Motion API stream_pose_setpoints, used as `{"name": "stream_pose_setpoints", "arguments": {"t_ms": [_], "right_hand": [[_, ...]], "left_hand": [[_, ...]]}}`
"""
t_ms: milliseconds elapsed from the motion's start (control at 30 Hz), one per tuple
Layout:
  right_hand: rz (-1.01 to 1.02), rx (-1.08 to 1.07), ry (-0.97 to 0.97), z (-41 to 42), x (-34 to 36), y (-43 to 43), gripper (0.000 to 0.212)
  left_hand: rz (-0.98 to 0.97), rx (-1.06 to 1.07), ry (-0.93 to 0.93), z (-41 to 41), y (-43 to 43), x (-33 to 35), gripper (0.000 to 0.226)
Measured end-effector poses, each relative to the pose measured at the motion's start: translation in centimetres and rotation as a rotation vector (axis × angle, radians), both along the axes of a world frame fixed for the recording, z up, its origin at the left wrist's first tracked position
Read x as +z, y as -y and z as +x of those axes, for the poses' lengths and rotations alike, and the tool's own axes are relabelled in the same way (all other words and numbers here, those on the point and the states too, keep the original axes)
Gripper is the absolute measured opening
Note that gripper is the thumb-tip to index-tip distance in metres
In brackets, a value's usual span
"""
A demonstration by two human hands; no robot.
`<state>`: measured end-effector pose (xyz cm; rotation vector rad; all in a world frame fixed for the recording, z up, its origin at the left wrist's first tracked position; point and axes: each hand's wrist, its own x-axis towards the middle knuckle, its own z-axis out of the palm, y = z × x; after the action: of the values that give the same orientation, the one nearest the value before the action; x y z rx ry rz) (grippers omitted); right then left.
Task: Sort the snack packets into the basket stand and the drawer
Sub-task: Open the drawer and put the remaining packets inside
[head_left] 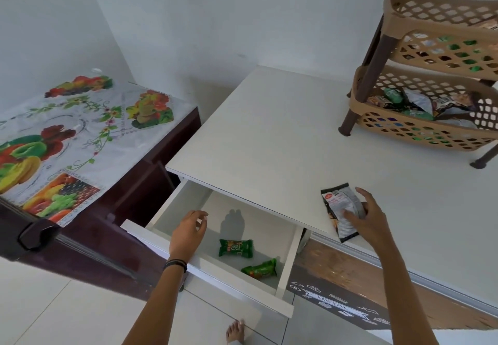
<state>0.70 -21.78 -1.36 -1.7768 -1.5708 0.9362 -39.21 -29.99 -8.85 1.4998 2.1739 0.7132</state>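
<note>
A white drawer (229, 281) stands pulled out under the white table (269, 134). Two green snack packets (236, 248) (260, 268) lie on its floor. My left hand (188, 232) hovers over the drawer's left part, fingers apart, holding nothing. A black and grey snack packet (340, 210) lies at the table's front edge, partly overhanging it. My right hand (367, 216) rests its fingers on this packet without enclosing it. A tan basket stand (420, 129) with brown legs stands at the table's back right, with several packets in its lower tiers.
A dark wooden cabinet (140, 191) with a fruit-print cloth (67, 139) stands to the left, close to the drawer. A bare foot (235, 331) shows on the white floor tiles below the drawer. White walls rise behind.
</note>
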Motion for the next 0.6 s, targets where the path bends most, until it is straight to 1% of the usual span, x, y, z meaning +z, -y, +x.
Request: {"name": "stream_pose_setpoints", "arguments": {"t_ms": [133,200,267,333,400,500,600], "right_hand": [[0.005,0.136,-0.076,-5.2,-0.2,0.8,0.064],[-0.013,0.216,-0.154,-7.8,-0.1,1.7,0.062],[-0.017,0.297,-0.231,-10.2,-0.2,2.8,0.062],[-0.018,0.396,-0.251,-12.4,-0.7,3.8,0.063],[-0.034,0.489,-0.216,-14.4,-1.7,4.3,0.065],[-0.044,0.582,-0.065,-16.5,-4.3,4.2,0.065],[-0.106,0.588,-0.002,-17.8,-7.7,3.8,0.063]], "left_hand": [[-0.045,-0.006,0.018,-0.1,0.1,0.0,0.019],[-0.062,-0.02,0.02,-0.1,0.1,0.1,0.021],[-0.062,-0.034,0.018,-0.1,0.2,0.1,0.022],[-0.052,-0.04,0.011,-0.2,0.4,0.1,0.022],[-0.044,-0.05,0.004,-0.4,0.3,0.1,0.022],[-0.042,-0.067,0.006,-0.5,0.4,0.2,0.023],[-0.032,-0.086,-0.002,-0.5,0.4,0.6,0.024]]}}
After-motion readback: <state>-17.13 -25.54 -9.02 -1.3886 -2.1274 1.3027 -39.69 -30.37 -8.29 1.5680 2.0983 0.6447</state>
